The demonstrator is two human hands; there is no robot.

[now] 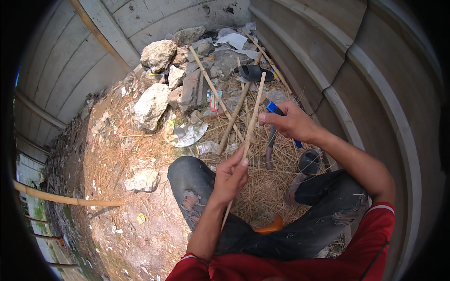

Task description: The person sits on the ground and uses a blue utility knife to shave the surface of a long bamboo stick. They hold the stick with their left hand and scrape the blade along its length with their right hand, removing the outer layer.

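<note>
above straw (pixel 263 194), stick (pixel 255 114) and cutter (pixel 273 107)

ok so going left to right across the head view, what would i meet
bamboo pole jutting in from the left → small pale rock → grey stone block → left hand holding a pale stick → right hand holding a blue-and-black tool
</note>
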